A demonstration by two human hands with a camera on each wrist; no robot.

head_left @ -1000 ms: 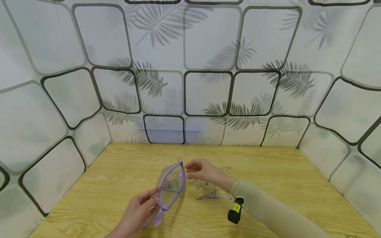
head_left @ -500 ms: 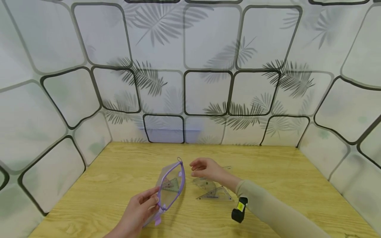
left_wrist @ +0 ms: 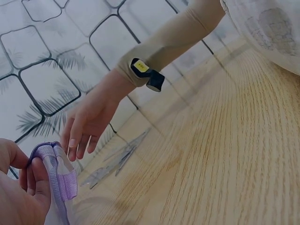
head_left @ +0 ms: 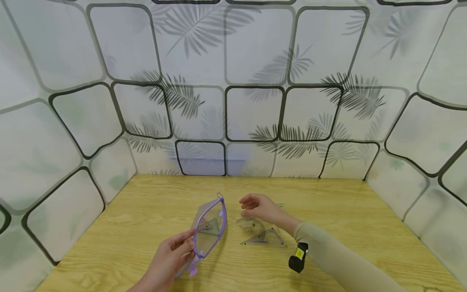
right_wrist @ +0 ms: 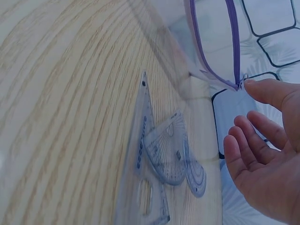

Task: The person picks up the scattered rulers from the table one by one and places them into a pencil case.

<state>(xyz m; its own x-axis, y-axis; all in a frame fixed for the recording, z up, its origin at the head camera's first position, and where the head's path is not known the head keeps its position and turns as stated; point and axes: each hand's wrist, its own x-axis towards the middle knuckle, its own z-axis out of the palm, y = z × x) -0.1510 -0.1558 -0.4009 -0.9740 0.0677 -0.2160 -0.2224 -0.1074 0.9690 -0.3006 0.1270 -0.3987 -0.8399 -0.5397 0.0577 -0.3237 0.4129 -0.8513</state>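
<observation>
My left hand (head_left: 170,253) pinches the rim of a see-through zip pouch (head_left: 201,213) with purple edging, whose mouth gapes toward the right. Inside the pouch lie a green set square (head_left: 214,228) and a pinkish piece (head_left: 204,225). My right hand (head_left: 263,210) hovers above the table to the right of the pouch, fingers loosely curved and holding nothing. Below it lie a clear set square (head_left: 268,241) and a clear protractor (right_wrist: 168,152), overlapping. In the left wrist view, thumb and fingers grip the pouch's zip end (left_wrist: 49,157) near a purple fabric tab (left_wrist: 69,184).
Another clear piece (head_left: 280,205) shows past the right wrist, mostly hidden. A dark strapped device (head_left: 298,257) sits on the right sleeve. The wood-grain table (head_left: 346,215) meets a patterned curtain (head_left: 255,113) at the back and sides.
My right hand has drawn back to the right, away from the pouch's mouth, uncovering more of the set square. My left hand and the pouch have stayed put.
</observation>
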